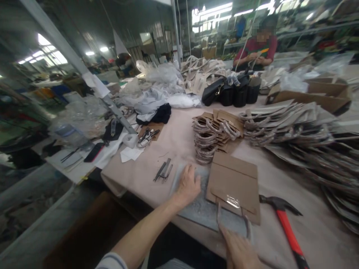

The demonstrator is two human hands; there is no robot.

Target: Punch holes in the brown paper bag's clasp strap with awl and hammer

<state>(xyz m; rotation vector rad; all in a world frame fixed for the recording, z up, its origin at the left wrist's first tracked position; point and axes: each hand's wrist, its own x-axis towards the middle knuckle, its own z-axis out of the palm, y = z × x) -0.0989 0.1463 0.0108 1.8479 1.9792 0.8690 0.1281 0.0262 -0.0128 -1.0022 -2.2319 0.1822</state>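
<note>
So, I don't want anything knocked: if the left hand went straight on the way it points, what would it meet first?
Probably the stack of looped handles beyond the grey slab under the left hand, though the brown panel lies close to that line and depth is unclear.

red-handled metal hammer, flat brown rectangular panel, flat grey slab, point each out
Red-handled metal hammer point(288, 229), head view: the red grip
Flat brown rectangular panel point(234, 181), head view: middle of its face
Flat grey slab point(200, 209), head view: bare top surface
</note>
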